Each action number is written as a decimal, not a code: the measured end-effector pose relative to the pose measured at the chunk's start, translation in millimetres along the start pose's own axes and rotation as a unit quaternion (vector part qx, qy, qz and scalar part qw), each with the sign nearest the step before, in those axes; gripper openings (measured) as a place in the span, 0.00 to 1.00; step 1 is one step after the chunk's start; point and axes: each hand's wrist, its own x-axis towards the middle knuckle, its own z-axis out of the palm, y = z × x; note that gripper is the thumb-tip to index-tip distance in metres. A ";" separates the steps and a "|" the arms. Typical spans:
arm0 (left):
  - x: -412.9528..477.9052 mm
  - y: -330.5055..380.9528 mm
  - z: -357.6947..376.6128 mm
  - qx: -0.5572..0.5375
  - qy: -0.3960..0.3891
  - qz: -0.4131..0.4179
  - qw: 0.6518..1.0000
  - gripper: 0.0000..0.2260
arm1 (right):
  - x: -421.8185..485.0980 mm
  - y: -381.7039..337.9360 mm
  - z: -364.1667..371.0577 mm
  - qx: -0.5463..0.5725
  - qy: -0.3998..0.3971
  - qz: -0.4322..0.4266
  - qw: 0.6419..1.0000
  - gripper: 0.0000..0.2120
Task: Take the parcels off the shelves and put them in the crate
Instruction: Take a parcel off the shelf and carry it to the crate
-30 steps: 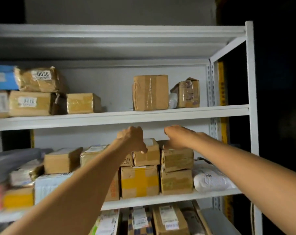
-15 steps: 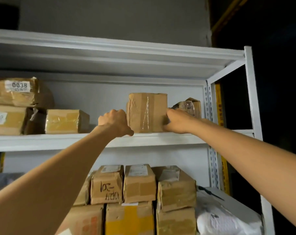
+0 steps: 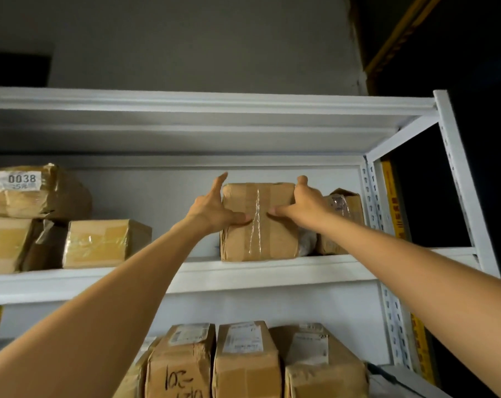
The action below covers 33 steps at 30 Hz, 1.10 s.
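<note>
A brown cardboard parcel (image 3: 257,239) wrapped in clear tape stands on the upper white shelf (image 3: 243,272), right of centre. My left hand (image 3: 212,211) grips its left upper edge, with the thumb across the front and a finger pointing up along the side. On the right upper corner, my right hand (image 3: 306,205) holds it with the thumb laid across the front face. The thumbs nearly meet at the tape seam. No crate is in view.
A smaller taped parcel (image 3: 346,208) sits close behind the gripped one on the right. Further left lie a flat parcel (image 3: 100,242) and one labelled 0038 (image 3: 34,191). Several labelled parcels (image 3: 246,360) fill the shelf below. The white corner post (image 3: 458,182) bounds the right side.
Both hands rose from the lower shelf to the upper one. They closed in from either side and now hold the brown parcel. The view tilted upward.
</note>
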 end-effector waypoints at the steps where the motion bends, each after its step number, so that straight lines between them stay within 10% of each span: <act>1: 3.7 0.7 3.8 -0.010 0.005 0.009 1.000 0.42 | 4.0 2.3 4.1 0.021 -0.008 -0.001 1.000 0.50; 13: -26.5 -22.9 22.8 -0.020 0.212 0.123 0.969 0.30 | -8.6 9.2 30.9 0.109 0.134 -0.116 0.978 0.38; 23: -57.0 1.0 20.3 -0.262 0.301 0.086 0.913 0.18 | -39.5 -15.4 20.4 0.314 0.211 -0.066 0.923 0.23; 27: -55.2 -0.7 10.9 -0.298 0.306 0.040 0.903 0.12 | -32.8 -20.0 9.0 0.373 0.150 0.014 0.915 0.29; 31: -54.3 -5.7 -0.9 -0.315 0.224 -0.006 0.922 0.36 | -31.5 -16.4 -12.2 0.311 0.023 0.049 0.949 0.47; 33: -55.7 -5.8 -5.9 -0.294 0.165 -0.033 0.941 0.41 | -32.4 -15.5 -22.9 0.287 -0.034 0.061 0.955 0.41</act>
